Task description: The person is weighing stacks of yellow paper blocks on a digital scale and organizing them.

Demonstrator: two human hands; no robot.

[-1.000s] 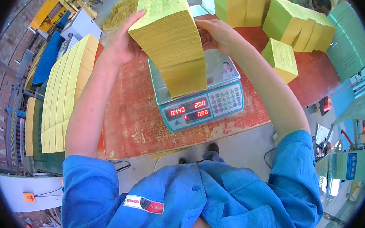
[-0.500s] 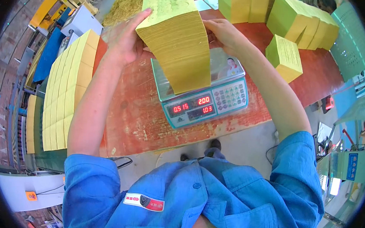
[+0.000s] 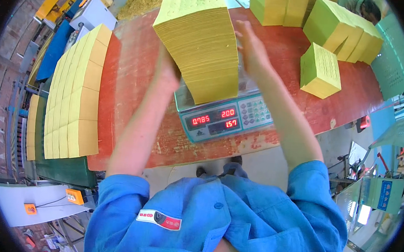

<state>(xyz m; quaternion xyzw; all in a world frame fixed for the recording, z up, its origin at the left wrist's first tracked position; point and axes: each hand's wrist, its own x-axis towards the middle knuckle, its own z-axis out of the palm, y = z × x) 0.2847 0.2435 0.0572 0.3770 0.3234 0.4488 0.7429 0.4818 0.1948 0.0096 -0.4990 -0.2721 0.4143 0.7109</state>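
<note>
Head view
Hidden: sitting behind the tall stack of yellow paper [image 3: 199, 41], most of the left hand [image 3: 167, 72]; fingers out of sight, so grip impossible to tell.
Blurred: smearing in motion, the right hand [image 3: 250, 47], fingers spread wide, holding nothing, hovering just beside the stack's right face.
Cut off: running out past the top edge, the yellow-green blocks [image 3: 285, 5] at the far side of the table.
Stack: resting upright on the platform of the weighing scale [image 3: 226, 116], leaning slightly toward the camera, covering nearly all of the pan.
Scale: standing on the red table [image 3: 135, 74], red digits glowing on its front panel, keypad showing to the right.
Left of table: lying in a long row, yellow paper bundles [image 3: 70, 93], well apart from the scale.
Right of table: lying alone, a green-yellow block [image 3: 320, 71], near more leaning blocks [image 3: 344, 30].
Foreground: filling the lower frame, a blue jacket [image 3: 214, 220].
</note>
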